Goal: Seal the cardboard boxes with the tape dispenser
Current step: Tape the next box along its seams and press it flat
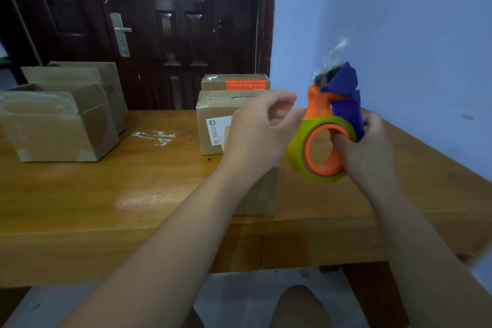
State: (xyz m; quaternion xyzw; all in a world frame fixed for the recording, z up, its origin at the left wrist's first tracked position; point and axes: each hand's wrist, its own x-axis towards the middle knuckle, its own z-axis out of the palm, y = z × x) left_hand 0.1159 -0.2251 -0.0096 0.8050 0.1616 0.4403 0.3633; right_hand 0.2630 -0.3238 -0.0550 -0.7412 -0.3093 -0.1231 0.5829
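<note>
Head view | right hand (370,141) grips tape dispenser (323,146) | left hand (261,125) loosely curled, empty | rear boxes (213,109) look taped | left boxes (53,130) appear unsealed, remaining work.

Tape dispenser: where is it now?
The tape dispenser is right of centre in the head view, held above the table by the right hand, left hand beside it.

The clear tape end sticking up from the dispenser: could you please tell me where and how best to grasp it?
Probably pinch the clear tape end above the blue cutter, coming from the left with the left hand: it stands free upward, and the right hand grips the tape dispenser on the other side.
</note>
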